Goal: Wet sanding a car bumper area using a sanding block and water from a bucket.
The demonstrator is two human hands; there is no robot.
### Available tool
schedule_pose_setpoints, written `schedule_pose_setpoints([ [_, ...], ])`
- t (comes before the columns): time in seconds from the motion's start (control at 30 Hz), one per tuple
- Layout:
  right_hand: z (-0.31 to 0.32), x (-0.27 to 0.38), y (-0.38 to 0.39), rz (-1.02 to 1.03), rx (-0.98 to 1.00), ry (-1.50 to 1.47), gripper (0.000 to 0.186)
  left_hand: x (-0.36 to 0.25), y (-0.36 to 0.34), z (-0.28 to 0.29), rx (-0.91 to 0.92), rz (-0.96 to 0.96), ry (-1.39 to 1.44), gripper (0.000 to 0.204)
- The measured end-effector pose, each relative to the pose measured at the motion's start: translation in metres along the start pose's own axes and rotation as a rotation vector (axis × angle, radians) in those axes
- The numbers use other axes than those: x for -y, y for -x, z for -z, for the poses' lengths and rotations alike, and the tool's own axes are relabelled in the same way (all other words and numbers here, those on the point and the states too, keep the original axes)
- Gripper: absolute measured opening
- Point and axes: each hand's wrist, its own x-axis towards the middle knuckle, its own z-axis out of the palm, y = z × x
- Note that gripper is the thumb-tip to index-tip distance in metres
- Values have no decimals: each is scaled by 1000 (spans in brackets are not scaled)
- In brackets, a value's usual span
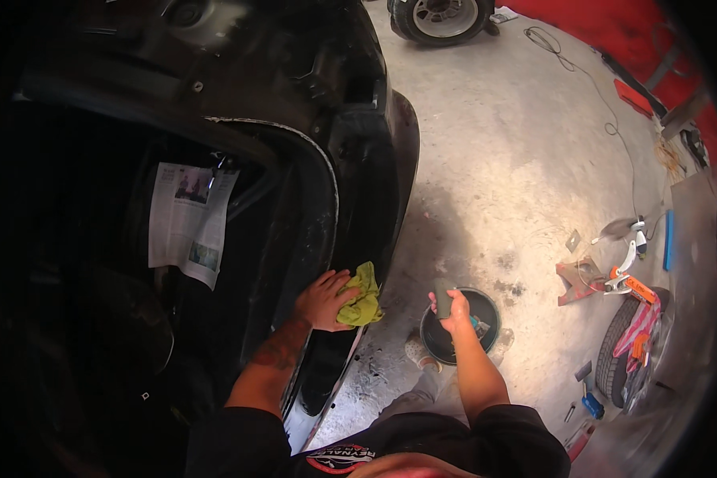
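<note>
My left hand (324,301) rests against the glossy black car body panel (372,195) and grips a crumpled yellow-green cloth (362,296). The cloth lies on the panel's edge, beside the curved rim of an opening. Over a round dark bucket (486,307) on the floor, my right hand (455,311) holds a flat grey piece (444,296), pinched between thumb and fingers. Its exact kind cannot be made out. Inside the bucket is a small blue item (478,324), partly hidden by my right hand and wrist.
Inside the car opening hangs a newspaper sheet (190,219). My foot (422,352) stands near the bucket. To the right lie a red metal stand (579,280), an orange-handled tool (640,288) and a tire (611,350). A wheel (440,17) and a cable (589,80) are farther off.
</note>
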Motion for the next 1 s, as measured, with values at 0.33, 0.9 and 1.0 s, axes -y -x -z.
schedule_pose_setpoints([
  [0.33, 23, 12, 11, 93, -131, -3, 36, 1, 0, -7, -36, 3, -40, 77],
  [0.9, 72, -40, 26, 262, 85, 1949, 42, -1, 3, -8, 1, 35, -41, 76],
  [1.0, 24, -29, 21, 727, -13, 1476, 43, 2, 2, -12, -95, 5, -18, 78],
])
